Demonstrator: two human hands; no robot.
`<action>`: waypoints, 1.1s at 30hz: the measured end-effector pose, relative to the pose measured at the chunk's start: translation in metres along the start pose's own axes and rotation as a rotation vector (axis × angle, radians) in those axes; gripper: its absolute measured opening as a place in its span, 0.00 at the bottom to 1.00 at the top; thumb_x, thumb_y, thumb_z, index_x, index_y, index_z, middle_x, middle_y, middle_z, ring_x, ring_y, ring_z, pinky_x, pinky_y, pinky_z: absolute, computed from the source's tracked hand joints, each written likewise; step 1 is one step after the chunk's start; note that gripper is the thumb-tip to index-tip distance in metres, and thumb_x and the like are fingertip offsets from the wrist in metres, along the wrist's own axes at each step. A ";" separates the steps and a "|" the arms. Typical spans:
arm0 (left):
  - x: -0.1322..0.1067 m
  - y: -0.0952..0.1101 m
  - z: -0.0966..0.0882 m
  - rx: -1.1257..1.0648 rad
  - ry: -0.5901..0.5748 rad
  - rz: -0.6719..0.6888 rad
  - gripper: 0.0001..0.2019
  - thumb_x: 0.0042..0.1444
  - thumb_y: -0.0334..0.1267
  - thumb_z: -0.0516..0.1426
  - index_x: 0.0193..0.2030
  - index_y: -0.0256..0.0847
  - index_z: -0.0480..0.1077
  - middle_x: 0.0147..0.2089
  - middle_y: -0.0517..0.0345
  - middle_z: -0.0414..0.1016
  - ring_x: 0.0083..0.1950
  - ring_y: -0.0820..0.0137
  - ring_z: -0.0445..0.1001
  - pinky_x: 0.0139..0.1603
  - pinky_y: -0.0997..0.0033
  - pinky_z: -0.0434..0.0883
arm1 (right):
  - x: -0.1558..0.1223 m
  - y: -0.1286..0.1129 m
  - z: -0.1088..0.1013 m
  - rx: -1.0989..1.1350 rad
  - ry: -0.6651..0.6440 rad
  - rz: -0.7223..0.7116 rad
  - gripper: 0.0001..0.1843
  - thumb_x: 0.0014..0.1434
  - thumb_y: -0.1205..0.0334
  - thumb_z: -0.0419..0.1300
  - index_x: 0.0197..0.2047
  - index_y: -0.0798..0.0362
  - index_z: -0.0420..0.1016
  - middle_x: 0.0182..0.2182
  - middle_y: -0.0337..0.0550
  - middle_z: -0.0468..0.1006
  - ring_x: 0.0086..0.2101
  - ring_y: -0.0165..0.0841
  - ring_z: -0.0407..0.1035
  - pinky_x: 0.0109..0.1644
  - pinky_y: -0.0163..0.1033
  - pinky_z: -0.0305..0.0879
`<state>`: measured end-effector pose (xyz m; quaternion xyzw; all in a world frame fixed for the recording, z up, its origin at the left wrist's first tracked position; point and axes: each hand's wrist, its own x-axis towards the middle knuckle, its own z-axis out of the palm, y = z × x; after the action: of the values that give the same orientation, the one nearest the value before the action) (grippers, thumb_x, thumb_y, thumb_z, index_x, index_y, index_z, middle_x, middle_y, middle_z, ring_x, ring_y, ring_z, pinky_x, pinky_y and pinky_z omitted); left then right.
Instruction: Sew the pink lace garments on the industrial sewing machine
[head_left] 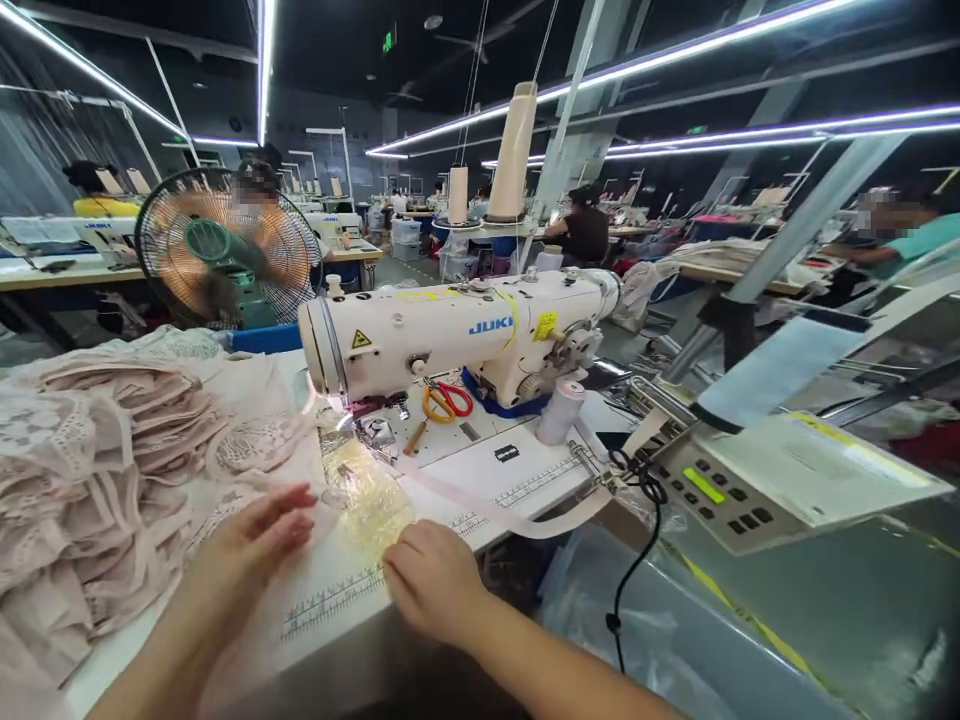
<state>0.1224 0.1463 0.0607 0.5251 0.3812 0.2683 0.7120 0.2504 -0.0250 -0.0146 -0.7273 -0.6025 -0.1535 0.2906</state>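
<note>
My left hand (259, 545) is over the white table left of the yellowish clear film (371, 500), its fingers stretched out and slightly apart, close to the pale pink lace fabric (259, 440). At the film's right edge my right hand (435, 580) is closed, and what its fingers hold, if anything, is hidden. Beyond both hands stands a white sewing machine (435, 335), its needle area lit. A pale elastic band (517, 522) runs from near the needle area to a metal guide (596, 470) on the right.
A heap of pink lace pieces (112, 470) covers the table's left. Scissors (448, 402), a black blade (507, 453) and a thread cone (561, 412) lie or stand near the machine. A control box (720, 490) is at right; a fan (225, 250) stands behind. Other people sit farther back.
</note>
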 end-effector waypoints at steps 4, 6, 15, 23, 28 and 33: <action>0.044 0.015 0.052 -0.046 -0.024 0.091 0.22 0.36 0.28 0.67 0.41 0.38 0.71 0.41 0.56 0.72 0.32 0.75 0.72 0.33 0.76 0.72 | 0.002 -0.001 -0.004 -0.036 0.027 0.009 0.07 0.57 0.64 0.52 0.27 0.52 0.66 0.25 0.39 0.67 0.29 0.31 0.59 0.32 0.38 0.49; 0.060 0.018 0.069 -0.008 -0.051 0.099 0.23 0.33 0.33 0.68 0.40 0.37 0.70 0.38 0.57 0.71 0.31 0.77 0.71 0.29 0.78 0.69 | 0.003 -0.001 -0.005 -0.046 0.033 0.009 0.07 0.55 0.65 0.52 0.26 0.52 0.64 0.24 0.38 0.66 0.29 0.31 0.59 0.30 0.39 0.48; 0.078 0.017 0.083 0.156 0.013 0.081 0.28 0.19 0.49 0.70 0.26 0.37 0.64 0.21 0.69 0.60 0.23 0.80 0.59 0.19 0.82 0.56 | 0.004 0.000 -0.003 -0.065 0.058 0.004 0.06 0.52 0.64 0.54 0.25 0.52 0.61 0.23 0.38 0.65 0.27 0.31 0.57 0.28 0.40 0.44; 0.072 0.017 0.054 0.290 -0.001 0.141 0.23 0.21 0.50 0.70 0.21 0.37 0.67 0.23 0.66 0.65 0.25 0.79 0.60 0.25 0.81 0.62 | 0.004 0.002 -0.003 -0.049 0.085 -0.011 0.06 0.52 0.65 0.53 0.25 0.52 0.60 0.24 0.38 0.65 0.27 0.31 0.56 0.28 0.40 0.43; 0.079 0.022 0.037 0.247 0.020 0.139 0.21 0.19 0.48 0.70 0.18 0.38 0.71 0.24 0.62 0.68 0.29 0.76 0.64 0.31 0.79 0.67 | 0.004 0.001 -0.003 -0.039 0.072 0.000 0.06 0.52 0.65 0.53 0.25 0.52 0.61 0.24 0.38 0.66 0.27 0.31 0.57 0.28 0.40 0.45; 0.085 0.027 0.036 0.199 0.000 0.103 0.20 0.16 0.46 0.71 0.17 0.37 0.73 0.23 0.60 0.70 0.29 0.75 0.66 0.32 0.77 0.68 | 0.004 0.000 -0.004 -0.046 0.038 0.006 0.06 0.53 0.65 0.53 0.25 0.52 0.61 0.24 0.38 0.65 0.27 0.31 0.57 0.28 0.40 0.45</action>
<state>0.2004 0.2012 0.0704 0.6122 0.3783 0.2653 0.6417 0.2523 -0.0244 -0.0092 -0.7327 -0.5910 -0.1803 0.2854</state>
